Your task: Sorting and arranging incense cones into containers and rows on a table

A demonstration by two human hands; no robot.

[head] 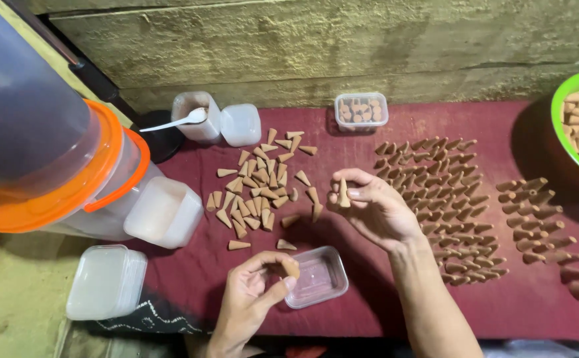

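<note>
Our right hand [375, 209] pinches a cone [344, 193] upright, tip up; our left hand [253, 292] pinches another cone [292, 268] at the tray [322, 282] rim, the nearer one

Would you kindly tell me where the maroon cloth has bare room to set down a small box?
The maroon cloth lies bare along the near edge, right of the empty clear plastic tray and below the laid-out rows of brown cones. Another bare strip runs between those rows and the small lidded box of cones. The loose pile of tan cones crowds the middle left.

Green bowl [557, 119] (right edge) cut off
</note>
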